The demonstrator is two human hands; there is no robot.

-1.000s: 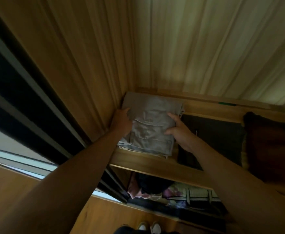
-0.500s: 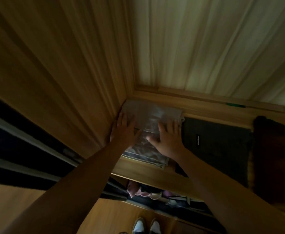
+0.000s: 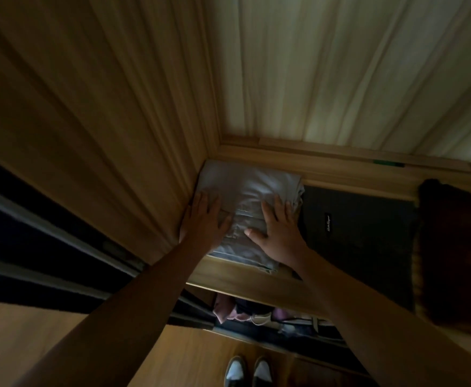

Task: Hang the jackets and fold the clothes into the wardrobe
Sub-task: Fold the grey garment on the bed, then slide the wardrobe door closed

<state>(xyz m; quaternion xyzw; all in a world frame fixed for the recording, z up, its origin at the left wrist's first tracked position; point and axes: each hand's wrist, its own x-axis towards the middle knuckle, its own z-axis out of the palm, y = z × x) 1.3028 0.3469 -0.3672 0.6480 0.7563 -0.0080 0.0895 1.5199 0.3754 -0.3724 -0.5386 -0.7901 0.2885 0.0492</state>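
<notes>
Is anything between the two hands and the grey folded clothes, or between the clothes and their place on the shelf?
Nothing visible. Left hand and right hand lie flat on the grey clothes, already on the shelf in its left corner. The dark garment lies beside, to the right.

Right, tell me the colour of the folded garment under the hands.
Light grey; the head view shows the folded garment under the left hand and right hand.
</notes>
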